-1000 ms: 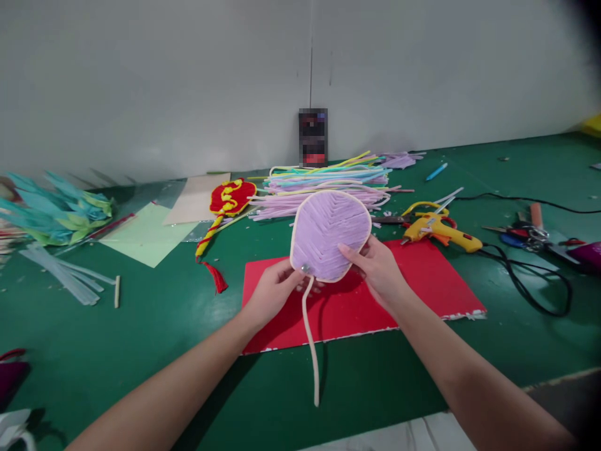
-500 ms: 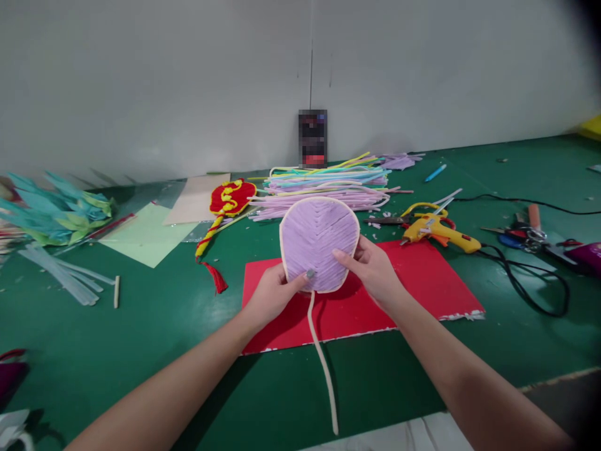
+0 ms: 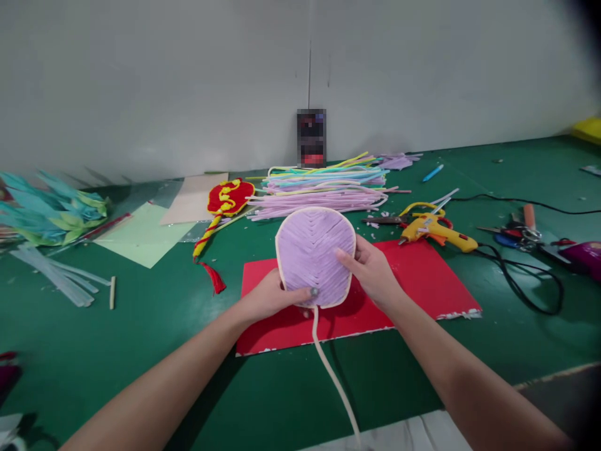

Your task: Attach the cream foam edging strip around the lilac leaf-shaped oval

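Both hands hold a lilac fan (image 3: 315,250), a rounded panel of slanting fuzzy strips edged in cream, above a red board (image 3: 422,282). My left hand (image 3: 272,294) grips its lower left, thumb across the front near the bottom edge. On the right edge, my right hand (image 3: 370,266) pinches the panel with its thumb in front; most fingers are behind and partly hidden. From the bottom of the panel a cream fuzzy stem (image 3: 331,366) hangs in a curve toward the table's near edge.
Pipe cleaners (image 3: 323,194) lie in a heap behind the fan. A red-and-yellow fan (image 3: 230,197) with a tassel lies left of them. On the right are a yellow glue gun (image 3: 436,232), its black cord, and scissors (image 3: 387,220). Glue sticks (image 3: 54,275) lie left; a phone (image 3: 312,138) leans on the wall.
The lilac fan has come lower and slightly left. My left thumb lies flatter along its bottom edge, and the hanging stem has swung to the right at its lower end.
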The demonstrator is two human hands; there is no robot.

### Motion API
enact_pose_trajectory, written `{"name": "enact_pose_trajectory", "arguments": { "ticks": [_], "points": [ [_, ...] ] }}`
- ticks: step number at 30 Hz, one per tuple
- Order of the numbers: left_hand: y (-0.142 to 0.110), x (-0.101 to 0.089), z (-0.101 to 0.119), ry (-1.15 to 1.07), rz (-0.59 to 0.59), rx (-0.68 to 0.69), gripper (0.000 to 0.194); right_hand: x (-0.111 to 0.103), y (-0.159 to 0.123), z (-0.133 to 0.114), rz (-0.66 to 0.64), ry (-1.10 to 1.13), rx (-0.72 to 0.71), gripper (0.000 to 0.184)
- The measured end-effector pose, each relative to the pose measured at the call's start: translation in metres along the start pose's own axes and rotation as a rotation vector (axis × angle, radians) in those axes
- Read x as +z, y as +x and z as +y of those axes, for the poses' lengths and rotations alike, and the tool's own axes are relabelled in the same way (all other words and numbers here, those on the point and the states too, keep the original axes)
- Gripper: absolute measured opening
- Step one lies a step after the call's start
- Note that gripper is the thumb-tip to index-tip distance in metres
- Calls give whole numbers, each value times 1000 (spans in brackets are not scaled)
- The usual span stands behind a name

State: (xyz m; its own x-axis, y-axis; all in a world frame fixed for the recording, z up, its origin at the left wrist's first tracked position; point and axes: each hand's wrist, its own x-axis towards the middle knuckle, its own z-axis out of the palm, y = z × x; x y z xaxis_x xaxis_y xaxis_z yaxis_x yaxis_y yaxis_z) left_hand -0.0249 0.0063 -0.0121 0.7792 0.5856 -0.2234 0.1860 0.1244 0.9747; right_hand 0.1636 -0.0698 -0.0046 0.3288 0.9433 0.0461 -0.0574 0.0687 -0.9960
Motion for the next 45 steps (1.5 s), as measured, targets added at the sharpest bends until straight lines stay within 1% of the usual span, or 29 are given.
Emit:
{"name": "enact_pose_trajectory", "arguments": {
  "ticks": [2,4,6,7,8,10,11,13,15,18,21,26,30,35,38,42,45],
  "points": [
    [0,2,0,-21,24,-40,37,-1,1,0,59,-45,-12,40],
    [1,5,-1,-24,117,-38,34,-2,1,-2,188,-123,-43,40],
    [2,7,-1,-25,223,-4,34,-2,-3,-8,319,-257,-91,37],
    [2,9,-1,-35,276,20,35,0,-7,-12,334,-351,-117,35],
    [3,10,-2,-56,331,49,36,3,-12,-16,306,-466,-149,32],
    [4,12,-1,-127,415,103,40,11,-24,-24,111,-729,-237,21],
    [5,14,-1,-169,440,124,42,16,-29,-26,65,-851,-307,17],
    [4,16,0,-236,449,144,43,25,-39,-27,55,-1050,-463,11],
    [3,18,1,-269,442,140,43,31,-43,-25,105,-1162,-579,10],
    [1,21,2,-308,430,124,39,34,-45,-21,168,-1198,-686,10],
    [0,23,1,-357,444,133,32,34,-44,-19,199,-1184,-735,8],
    [-2,29,0,-363,469,112,22,34,-45,-16,225,-1190,-752,8],
    [-3,32,1,-360,489,112,19,36,-44,-13,233,-1164,-760,9],
    [-3,32,0,-334,475,122,17,39,-43,-12,239,-1149,-772,7],
    [-3,31,-1,-324,480,130,18,40,-43,-11,240,-1146,-772,8],
    [-3,31,1,-304,504,131,32,39,-43,-10,241,-1155,-765,9],
    [-3,31,5,-266,497,133,33,39,-42,-9,224,-1170,-747,10]
  ]
}}
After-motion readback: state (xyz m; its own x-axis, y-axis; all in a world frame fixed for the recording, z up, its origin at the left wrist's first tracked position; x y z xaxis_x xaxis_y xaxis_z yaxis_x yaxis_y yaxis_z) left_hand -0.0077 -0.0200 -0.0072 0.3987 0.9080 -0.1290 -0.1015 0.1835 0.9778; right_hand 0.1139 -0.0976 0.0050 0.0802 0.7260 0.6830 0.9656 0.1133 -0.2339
